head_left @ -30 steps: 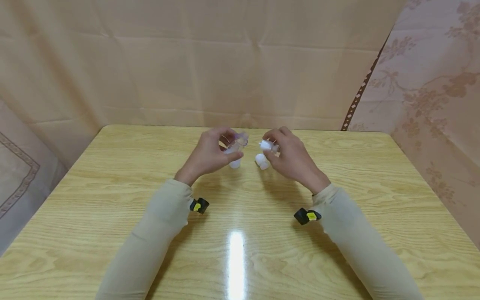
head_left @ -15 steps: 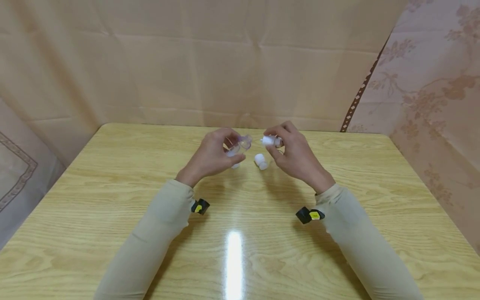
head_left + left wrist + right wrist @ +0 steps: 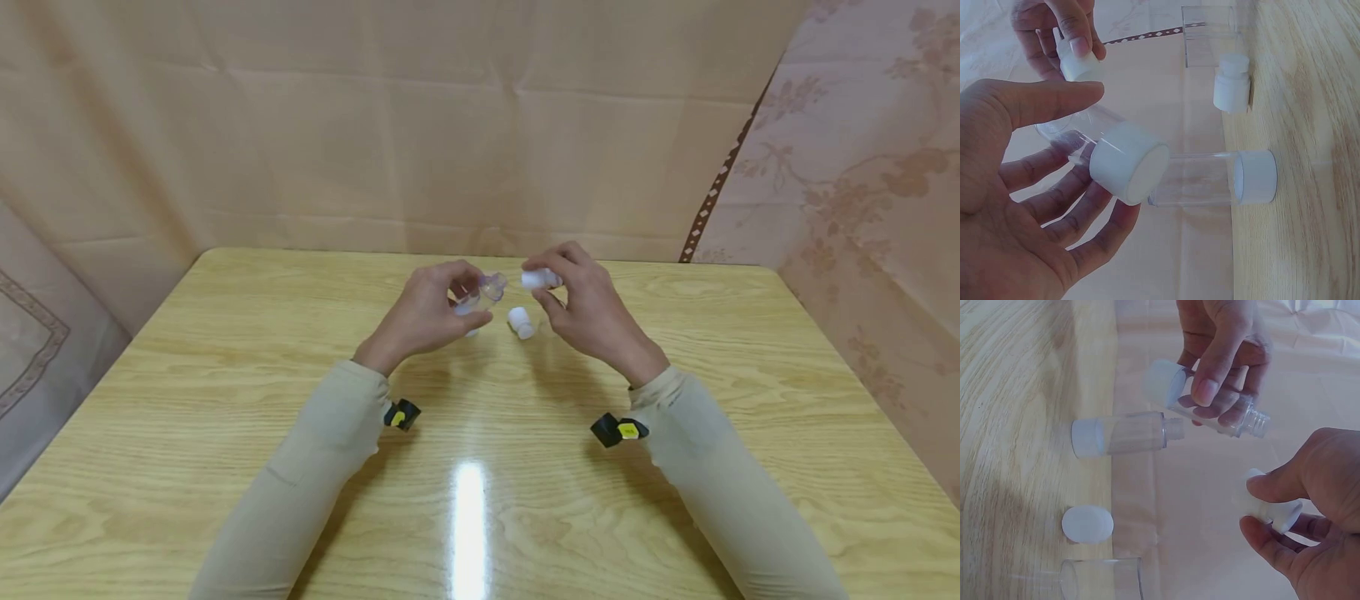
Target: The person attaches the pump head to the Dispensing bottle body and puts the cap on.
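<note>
My left hand [image 3: 431, 310] holds a clear bottle [image 3: 1210, 414] with a white base, its bare threaded neck pointing toward the right hand. Between the thumb and fingertips of my right hand [image 3: 596, 312] is a white pump top [image 3: 1259, 501], raised off the table. A gap separates pump top and bottle neck. Below them, a second clear bottle [image 3: 1200, 180] with a white base stands upright, mostly hidden by the left hand in the head view. Another white pump top [image 3: 519, 322] stands on the table between the hands.
A clear cover [image 3: 1107, 579] stands on the wooden table [image 3: 525, 517] beside the standing pump top, near the right hand. Behind the table's far edge hangs a beige curtain [image 3: 450, 125], with patterned cloth [image 3: 870, 192] on the right.
My right hand has shifted slightly up and right, and the pump top in it has turned a little. My left hand has edged right with the bottle.
</note>
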### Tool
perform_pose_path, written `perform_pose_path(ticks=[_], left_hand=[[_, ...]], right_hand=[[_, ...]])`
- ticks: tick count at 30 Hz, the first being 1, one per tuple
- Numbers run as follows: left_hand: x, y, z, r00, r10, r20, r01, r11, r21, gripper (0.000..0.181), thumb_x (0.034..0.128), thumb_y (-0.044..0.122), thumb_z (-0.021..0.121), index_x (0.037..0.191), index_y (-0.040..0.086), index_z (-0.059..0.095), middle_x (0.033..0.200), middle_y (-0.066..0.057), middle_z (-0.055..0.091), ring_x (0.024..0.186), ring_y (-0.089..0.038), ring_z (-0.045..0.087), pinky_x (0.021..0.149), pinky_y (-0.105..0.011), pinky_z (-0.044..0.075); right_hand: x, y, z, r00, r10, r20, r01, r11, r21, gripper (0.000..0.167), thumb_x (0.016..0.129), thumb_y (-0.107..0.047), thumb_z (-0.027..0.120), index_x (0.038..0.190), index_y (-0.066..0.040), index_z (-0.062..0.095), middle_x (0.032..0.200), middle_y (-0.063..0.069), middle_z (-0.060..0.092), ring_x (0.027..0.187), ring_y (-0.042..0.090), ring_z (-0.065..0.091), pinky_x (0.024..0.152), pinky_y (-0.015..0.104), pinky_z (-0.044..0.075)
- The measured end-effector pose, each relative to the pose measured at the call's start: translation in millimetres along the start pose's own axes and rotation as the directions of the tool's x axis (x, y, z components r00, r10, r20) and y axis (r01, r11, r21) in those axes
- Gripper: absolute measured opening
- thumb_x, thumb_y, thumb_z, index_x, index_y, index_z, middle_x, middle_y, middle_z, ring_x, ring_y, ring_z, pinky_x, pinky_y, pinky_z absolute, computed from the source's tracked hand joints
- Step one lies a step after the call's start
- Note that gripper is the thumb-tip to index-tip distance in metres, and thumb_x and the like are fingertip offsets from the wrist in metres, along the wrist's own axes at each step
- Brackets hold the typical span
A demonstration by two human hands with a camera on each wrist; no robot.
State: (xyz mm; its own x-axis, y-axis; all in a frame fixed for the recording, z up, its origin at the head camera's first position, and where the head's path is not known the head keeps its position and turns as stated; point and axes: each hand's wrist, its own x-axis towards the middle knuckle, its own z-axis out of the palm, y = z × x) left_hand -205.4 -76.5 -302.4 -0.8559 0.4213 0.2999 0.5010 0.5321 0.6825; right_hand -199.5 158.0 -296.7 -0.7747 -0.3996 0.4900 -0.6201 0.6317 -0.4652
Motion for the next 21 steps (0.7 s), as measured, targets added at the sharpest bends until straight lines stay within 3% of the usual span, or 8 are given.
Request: perform_pose_path(ticks=[7,14,21], left_hand=[[0.9,-0.8,0.7,1.000,0.009,0.010,-0.009,1.000,0.012,0.034,0.0837,0.012,0.084,0.113,0.002,0.069,0.104,-0.012,0.070,0.093,-0.024,0.063,0.080,-0.038,0.053],[1.4,-1.2,1.9,0.999,-0.002,0.036,0.000,0.999,0.049,0.035,0.0849,0.013,0.083,0.115,0.002,0.069,0.105,-0.010,0.069,0.096,-0.024,0.062,0.085,-0.038,0.053],[0.8,-0.8,3.8,0.999,0.015,0.038,-0.018,0.996,0.082,0.036,0.0843,0.013,0.083,0.115,0.001,0.069,0.106,-0.014,0.069,0.096,-0.027,0.064,0.085,-0.039,0.054]], right_hand=[[0.5,-2.4,-3.4,1.000,-0.009,0.005,0.009,1.000,0.017,0.029,0.090,0.007,0.071,0.118,0.000,0.068,0.118,0.017,0.060,0.099,0.031,0.061,0.079,0.043,0.050],[1.6,-4.5,-6.9,1.000,-0.002,0.031,-0.001,0.995,0.102,0.030,0.091,0.010,0.069,0.119,0.001,0.065,0.118,0.017,0.061,0.103,0.029,0.062,0.090,0.046,0.055],[0.3,-4.5,-8.8,0.999,-0.015,0.033,0.010,0.986,0.167,0.031,0.090,0.013,0.068,0.119,0.003,0.063,0.117,0.017,0.062,0.104,0.029,0.063,0.092,0.049,0.055]])
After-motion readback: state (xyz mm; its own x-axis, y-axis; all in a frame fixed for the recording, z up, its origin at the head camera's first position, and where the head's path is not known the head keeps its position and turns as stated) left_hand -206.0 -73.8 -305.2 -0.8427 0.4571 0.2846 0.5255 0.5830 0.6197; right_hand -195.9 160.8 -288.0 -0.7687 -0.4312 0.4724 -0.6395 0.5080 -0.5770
